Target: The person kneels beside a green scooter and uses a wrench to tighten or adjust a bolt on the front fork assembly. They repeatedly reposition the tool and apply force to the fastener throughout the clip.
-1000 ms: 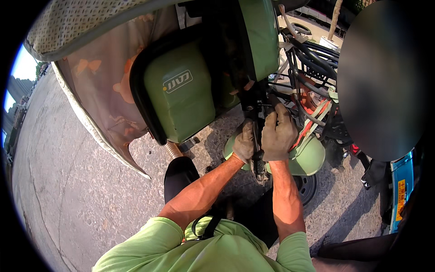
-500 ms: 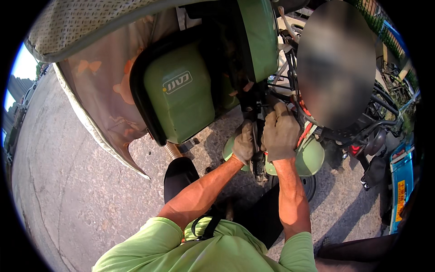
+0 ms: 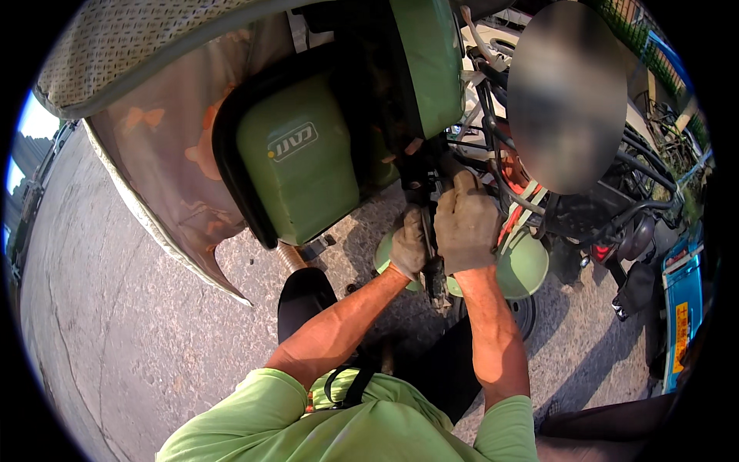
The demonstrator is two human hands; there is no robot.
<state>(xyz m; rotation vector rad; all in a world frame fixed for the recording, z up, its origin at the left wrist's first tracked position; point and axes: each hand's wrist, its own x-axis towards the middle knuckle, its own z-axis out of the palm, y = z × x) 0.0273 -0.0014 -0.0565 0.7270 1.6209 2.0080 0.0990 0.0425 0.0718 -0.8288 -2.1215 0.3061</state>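
Both of my hands wear brown-grey work gloves and meet at the narrow dark frame of a green electric scooter. My left hand [image 3: 408, 244] is closed against the near side of an upright dark bar [image 3: 427, 218]. Just right of that bar, my right hand [image 3: 466, 225] has its fingers curled inward; what they grip is hidden behind the glove. Light-green rounded covers [image 3: 526, 264] show below and beside my hands. Above on the left is a green body panel [image 3: 302, 158] with black edging, and another green panel [image 3: 433, 65] stands at the top.
A quilted wind cover [image 3: 165, 146] with orange shapes hangs at upper left. To the right are a blurred oval, several bicycles and scooters with a black rack [image 3: 581, 223], and a blue vehicle part [image 3: 683, 308] with an orange plate. Rough paving [image 3: 154, 323] lies underfoot.
My view has shifted slightly. My right hand has moved a little left and down beside the bar; the left hand stays closed at about the same place.
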